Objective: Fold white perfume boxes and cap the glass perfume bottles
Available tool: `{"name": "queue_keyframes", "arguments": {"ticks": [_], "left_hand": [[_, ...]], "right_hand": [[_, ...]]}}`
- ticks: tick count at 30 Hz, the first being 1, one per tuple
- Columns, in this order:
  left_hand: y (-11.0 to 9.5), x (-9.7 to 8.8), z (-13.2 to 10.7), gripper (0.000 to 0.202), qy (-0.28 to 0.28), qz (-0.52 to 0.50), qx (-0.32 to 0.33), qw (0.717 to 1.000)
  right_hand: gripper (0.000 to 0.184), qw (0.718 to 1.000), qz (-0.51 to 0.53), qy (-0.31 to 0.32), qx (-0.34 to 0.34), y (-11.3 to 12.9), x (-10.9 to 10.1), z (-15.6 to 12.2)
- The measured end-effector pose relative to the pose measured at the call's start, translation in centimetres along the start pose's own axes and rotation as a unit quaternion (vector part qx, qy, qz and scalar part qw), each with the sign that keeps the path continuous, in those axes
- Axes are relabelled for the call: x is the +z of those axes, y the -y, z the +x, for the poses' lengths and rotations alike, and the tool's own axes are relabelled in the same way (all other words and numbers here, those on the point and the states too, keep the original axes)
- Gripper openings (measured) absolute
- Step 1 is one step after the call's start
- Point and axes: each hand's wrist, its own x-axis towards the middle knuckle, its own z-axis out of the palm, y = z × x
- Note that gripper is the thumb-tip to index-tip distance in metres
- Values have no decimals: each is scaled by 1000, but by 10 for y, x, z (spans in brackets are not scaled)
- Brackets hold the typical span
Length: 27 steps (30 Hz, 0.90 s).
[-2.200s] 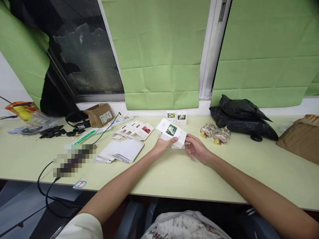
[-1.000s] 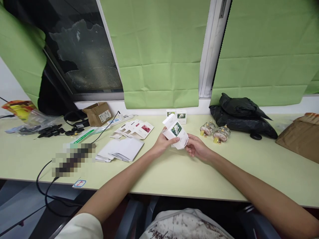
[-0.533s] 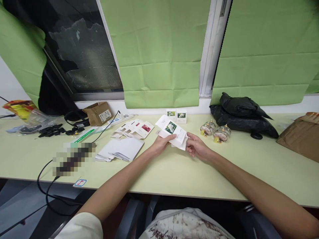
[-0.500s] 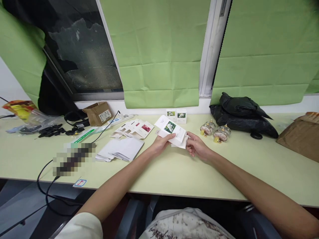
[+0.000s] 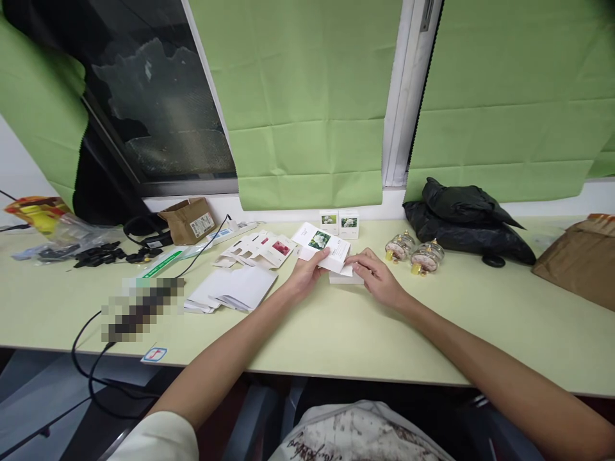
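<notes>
Smooth pale-green tabletop (image 5: 432,342) was backed by creased green fabric (image 5: 307,115). Left hand (image 5: 305,278) held a white card carton (image 5: 319,246) — boxy, flower-printed, tilted above mid-table. Right hand (image 5: 377,278) had bent fingers at the carton's right end — grip could not be told. Folded white card (image 5: 240,289) lay left.

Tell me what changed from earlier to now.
The white carton has shifted left, still held in the left hand. The right hand has moved its fingers up and left, still at the carton's right end. Two upright boxes and the clear containers stayed put.
</notes>
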Motion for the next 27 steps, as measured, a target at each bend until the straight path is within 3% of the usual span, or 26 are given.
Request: {"name": "queue_keyframes", "arguments": {"ticks": [9, 15, 20, 27], "left_hand": [[3, -7, 5, 47, -26, -5, 6, 1000], [4, -11, 7, 49, -56, 13, 1, 998], [6, -13, 7, 53, -49, 30, 8, 998], [3, -23, 16, 57, -112, 54, 34, 992]], "right_hand": [[37, 996, 77, 13, 34, -4, -1, 3], [37, 999, -52, 0, 8, 2, 3, -2], [39, 987, -161, -12, 6, -1, 0, -3], [41, 969, -232, 56, -58, -5, -2, -4]]}}
